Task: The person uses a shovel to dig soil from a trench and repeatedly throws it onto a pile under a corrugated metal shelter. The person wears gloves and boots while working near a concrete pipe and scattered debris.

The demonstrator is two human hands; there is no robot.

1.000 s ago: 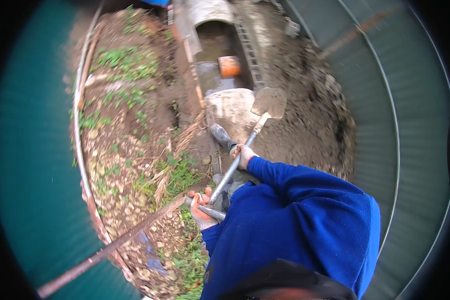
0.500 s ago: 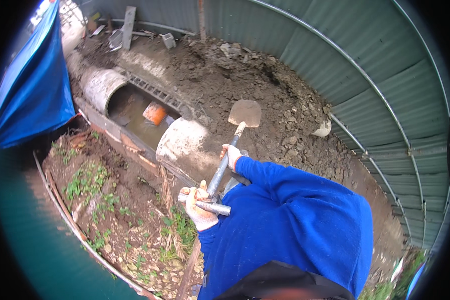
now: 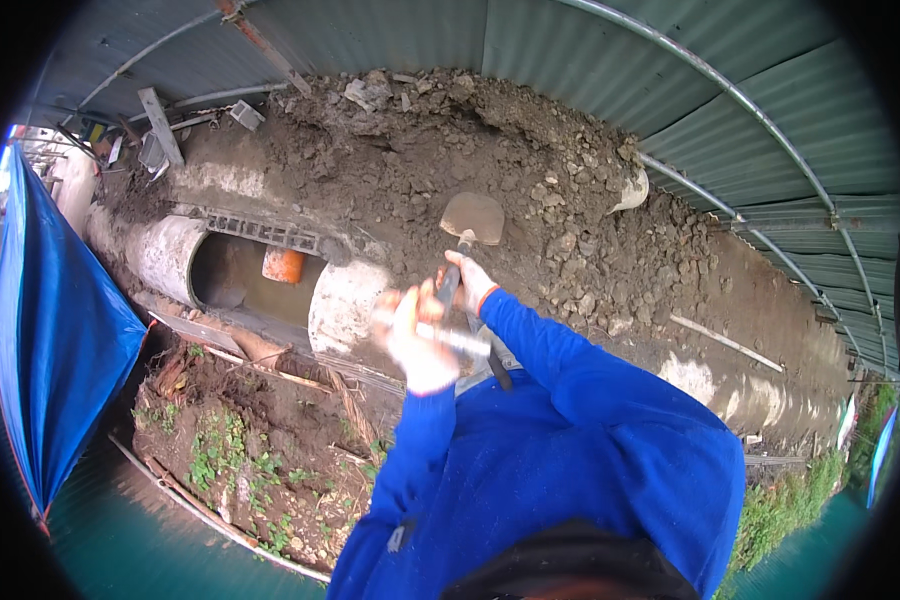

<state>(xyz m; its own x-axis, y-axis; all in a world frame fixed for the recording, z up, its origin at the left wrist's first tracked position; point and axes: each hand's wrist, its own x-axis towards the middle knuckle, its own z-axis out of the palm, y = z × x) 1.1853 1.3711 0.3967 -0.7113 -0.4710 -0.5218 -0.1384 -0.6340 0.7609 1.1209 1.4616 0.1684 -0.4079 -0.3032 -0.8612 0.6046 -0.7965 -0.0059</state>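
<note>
A shovel (image 3: 473,218) points away from me, its flat muddy blade over the dug soil. My right hand (image 3: 472,282), in a pale stained work glove, is closed round the dark shaft a little below the blade. Lower and to the left, my gloved left hand (image 3: 422,342) grips the metal crossbar at the shaft's end; motion blurs its fingers. I cannot tell whether the blade touches the soil (image 3: 390,150). Both sleeves are blue.
Left of my hands, a concrete pipe (image 3: 175,258) opens onto a gap with murky water and an orange object (image 3: 283,265). A blue tarp (image 3: 55,330) hangs at far left. Corrugated metal fencing (image 3: 570,60) bounds the far side. Weeds (image 3: 235,450) grow near me.
My view has turned, so the fence and pipe appear rotated. The shovel stays in both hands; its handle end has come up closer to my right hand in the picture.
</note>
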